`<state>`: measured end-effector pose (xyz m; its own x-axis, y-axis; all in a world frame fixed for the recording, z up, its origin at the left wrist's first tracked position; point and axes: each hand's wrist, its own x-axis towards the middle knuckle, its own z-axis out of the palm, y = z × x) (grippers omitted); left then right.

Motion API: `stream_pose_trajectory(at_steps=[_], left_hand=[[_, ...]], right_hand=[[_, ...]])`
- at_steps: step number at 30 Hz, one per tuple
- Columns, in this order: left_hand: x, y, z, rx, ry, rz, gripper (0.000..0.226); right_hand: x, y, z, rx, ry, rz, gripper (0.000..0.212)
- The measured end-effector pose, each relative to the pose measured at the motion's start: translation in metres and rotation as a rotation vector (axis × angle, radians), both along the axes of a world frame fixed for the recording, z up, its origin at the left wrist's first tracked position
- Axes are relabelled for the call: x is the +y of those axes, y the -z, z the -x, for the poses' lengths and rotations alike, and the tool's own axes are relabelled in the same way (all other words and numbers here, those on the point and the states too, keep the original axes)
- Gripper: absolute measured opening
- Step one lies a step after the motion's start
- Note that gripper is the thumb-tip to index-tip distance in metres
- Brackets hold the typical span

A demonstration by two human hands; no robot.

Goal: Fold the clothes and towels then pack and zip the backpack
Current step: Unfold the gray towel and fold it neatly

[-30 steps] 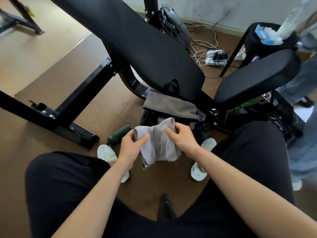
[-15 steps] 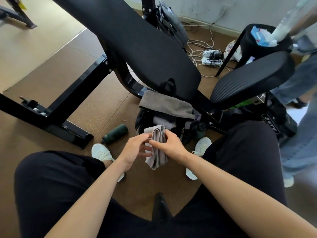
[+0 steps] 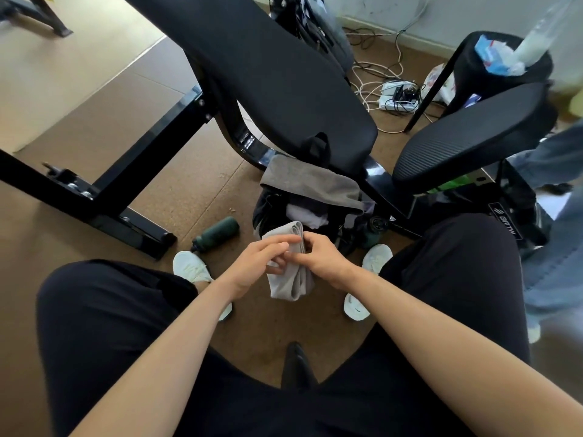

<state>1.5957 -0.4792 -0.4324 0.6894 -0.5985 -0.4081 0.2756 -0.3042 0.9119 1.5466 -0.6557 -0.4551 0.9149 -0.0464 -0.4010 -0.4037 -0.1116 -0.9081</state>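
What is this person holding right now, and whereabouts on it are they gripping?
A folded light grey cloth. Both hands hold its upper half: the left hand across the front, the right hand gripping its right edge.

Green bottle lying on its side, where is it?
Head view: the green bottle lies on the floor left of centre, between the backpack and the bench foot.
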Motion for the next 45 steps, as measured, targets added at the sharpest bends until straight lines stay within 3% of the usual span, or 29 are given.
stream_pose_trajectory(at_steps=[3, 6, 8, 11, 13, 15, 19, 26, 30, 35, 39, 45], left_hand=[[0.003, 0.002, -0.002, -0.037, -0.091, 0.042, 0.029], [0.006, 0.006, -0.008, -0.103, -0.382, 0.026, 0.016], [0.009, 0.007, -0.014, -0.074, -0.566, -0.020, 0.026], [0.014, 0.006, -0.016, 0.214, -0.589, -0.032, 0.061], [0.016, 0.004, -0.013, 0.443, -0.490, 0.042, 0.068], [0.014, 0.003, -0.010, 0.478, -0.424, 0.089, 0.067], [0.008, 0.012, -0.008, 0.154, -0.409, -0.092, 0.081], [0.009, 0.021, -0.003, -0.458, -0.370, -0.596, 0.059], [0.002, 0.019, 0.002, -0.810, -0.314, -0.649, 0.040], [-0.002, 0.020, 0.003, -0.940, -0.230, -0.748, 0.032], [-0.007, 0.022, 0.006, -0.958, -0.119, -0.883, 0.053], [-0.020, 0.007, 0.022, -0.823, 0.091, -0.823, 0.074]], right_hand=[[-0.002, -0.001, -0.003, 0.057, 0.046, -0.048, 0.026], [-0.005, -0.013, -0.006, 0.172, 0.162, -0.296, 0.027], [-0.011, -0.020, -0.008, 0.243, 0.218, -0.487, 0.028], [-0.018, -0.028, -0.010, 0.297, 0.254, -0.678, 0.027], [-0.019, -0.027, -0.011, 0.292, 0.267, -0.687, 0.027], [-0.018, -0.021, -0.012, 0.267, 0.288, -0.634, 0.026], [-0.015, -0.013, -0.011, 0.258, 0.286, -0.464, 0.031], [-0.007, -0.012, -0.007, 0.337, 0.280, -0.366, 0.035], [0.001, -0.013, -0.008, 0.372, 0.299, -0.429, 0.037], [0.007, -0.014, -0.007, 0.326, 0.250, -0.497, 0.043], [0.020, -0.009, -0.002, 0.311, 0.224, -0.568, 0.044], [0.017, -0.013, -0.002, 0.252, 0.222, -0.595, 0.043]])
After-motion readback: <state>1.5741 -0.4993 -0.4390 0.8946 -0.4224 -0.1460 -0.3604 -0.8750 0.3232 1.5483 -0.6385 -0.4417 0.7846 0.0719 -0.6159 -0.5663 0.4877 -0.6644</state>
